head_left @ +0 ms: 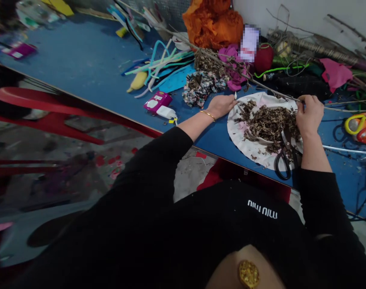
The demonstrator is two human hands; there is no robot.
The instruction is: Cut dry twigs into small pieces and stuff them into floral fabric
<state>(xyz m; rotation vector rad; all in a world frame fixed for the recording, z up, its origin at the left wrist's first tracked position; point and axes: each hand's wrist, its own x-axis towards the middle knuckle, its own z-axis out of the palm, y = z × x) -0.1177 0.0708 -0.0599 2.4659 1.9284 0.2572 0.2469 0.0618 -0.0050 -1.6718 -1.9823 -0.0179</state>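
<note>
On the near rim of a round white cloth (pixel 234 128), black scissors (pixel 287 140) lie handles toward the person, seemingly within easy reach. Dry leaves (pixel 265 122) lie heaped mid-cloth, perhaps to keep them together. The left hand (pixel 221 105) has its fingertips at the left rim, perhaps steadying it; its grip is unclear. The right hand (pixel 311 114) pinches at the opposite rim, whether cloth or thin stick (pixel 273 89) I cannot tell. The blue table (pixel 89 52) carries crumpled orange paper (pixel 211 24) before a pale wall (pixel 279 12).

Scissors (pixel 286 146) and crumpled orange material (pixel 211 26) suggest a craft workshop.
</note>
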